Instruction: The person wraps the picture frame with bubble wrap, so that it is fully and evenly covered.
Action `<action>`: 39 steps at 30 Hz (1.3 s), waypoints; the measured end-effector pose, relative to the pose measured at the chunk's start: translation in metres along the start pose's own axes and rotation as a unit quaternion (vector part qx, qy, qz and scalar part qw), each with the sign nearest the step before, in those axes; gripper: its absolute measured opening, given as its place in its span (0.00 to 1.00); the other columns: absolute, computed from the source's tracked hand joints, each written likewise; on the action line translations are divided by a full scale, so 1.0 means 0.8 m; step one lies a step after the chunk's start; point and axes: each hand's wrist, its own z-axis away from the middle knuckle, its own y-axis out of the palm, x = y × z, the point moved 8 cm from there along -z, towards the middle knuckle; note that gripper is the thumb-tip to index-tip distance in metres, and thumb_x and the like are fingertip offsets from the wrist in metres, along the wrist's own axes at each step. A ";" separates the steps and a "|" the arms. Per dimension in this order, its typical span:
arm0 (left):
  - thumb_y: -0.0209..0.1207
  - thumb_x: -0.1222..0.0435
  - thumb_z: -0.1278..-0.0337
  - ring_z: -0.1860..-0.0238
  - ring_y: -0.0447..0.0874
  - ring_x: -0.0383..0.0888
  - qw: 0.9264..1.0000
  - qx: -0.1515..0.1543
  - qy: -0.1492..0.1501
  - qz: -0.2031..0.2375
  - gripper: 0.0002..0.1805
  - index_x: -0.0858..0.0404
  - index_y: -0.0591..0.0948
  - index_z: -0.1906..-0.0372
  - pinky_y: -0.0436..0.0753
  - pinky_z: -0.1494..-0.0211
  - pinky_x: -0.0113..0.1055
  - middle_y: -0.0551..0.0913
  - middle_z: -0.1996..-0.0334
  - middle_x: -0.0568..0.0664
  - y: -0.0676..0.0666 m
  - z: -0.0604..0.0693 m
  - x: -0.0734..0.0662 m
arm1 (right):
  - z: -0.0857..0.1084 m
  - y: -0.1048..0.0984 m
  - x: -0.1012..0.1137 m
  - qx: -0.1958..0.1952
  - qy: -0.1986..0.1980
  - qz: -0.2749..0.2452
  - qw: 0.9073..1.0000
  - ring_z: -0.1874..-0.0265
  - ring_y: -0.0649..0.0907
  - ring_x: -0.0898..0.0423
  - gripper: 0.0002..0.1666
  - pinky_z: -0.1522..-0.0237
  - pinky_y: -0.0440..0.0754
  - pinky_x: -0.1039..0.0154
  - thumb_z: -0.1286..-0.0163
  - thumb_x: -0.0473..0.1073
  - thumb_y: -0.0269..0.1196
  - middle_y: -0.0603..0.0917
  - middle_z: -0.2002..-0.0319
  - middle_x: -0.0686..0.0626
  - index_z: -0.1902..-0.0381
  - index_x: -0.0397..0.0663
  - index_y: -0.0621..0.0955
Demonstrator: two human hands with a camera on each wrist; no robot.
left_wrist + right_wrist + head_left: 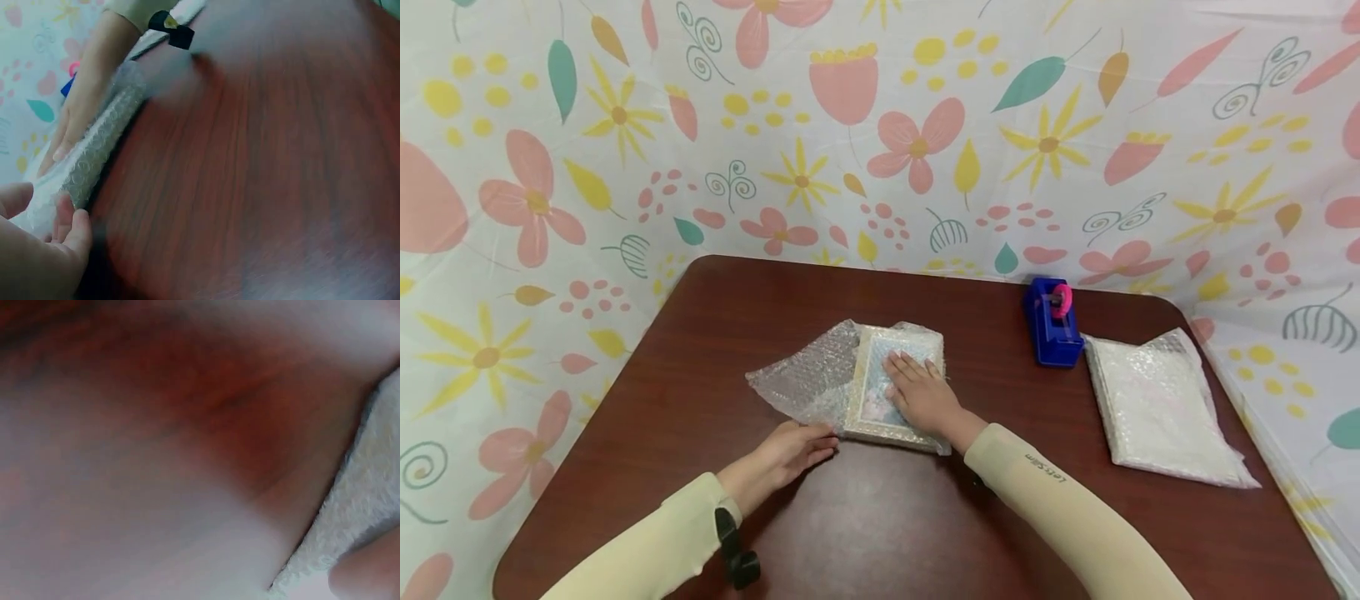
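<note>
A picture frame [880, 367] in bubble wrap lies on the table, its pale border and blue-and-pink picture showing through. My right hand [921, 396] lies flat on its front, fingers straight. To the left of the frame spreads a loose flap of bubble wrap [805, 383]. At the near left corner, my left hand [790, 454] touches the wrap's edge. Its thumb and loosely bent fingers [78, 231] stand apart in the left wrist view, beside the wrapped side [106, 140]. The right wrist view is blurred, with a wrapped edge [369, 487] at the right.
A blue tape dispenser [1052, 325] with a pink roll stands at the back right of the brown table [895, 517]. Beside it lies another bubble-wrapped package [1157, 400], near the right edge. A flower-patterned curtain [865, 167] hangs behind the table.
</note>
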 end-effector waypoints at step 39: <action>0.41 0.67 0.20 0.19 0.54 0.67 0.808 0.073 0.312 -0.494 0.28 0.74 0.60 0.23 0.55 0.18 0.65 0.59 0.22 0.69 0.110 -0.026 -0.047 | -0.001 0.009 0.000 0.014 0.047 0.031 0.998 0.15 0.52 0.49 0.37 0.15 0.46 0.42 0.16 0.57 0.41 0.53 0.16 0.49 0.17 0.47 0.55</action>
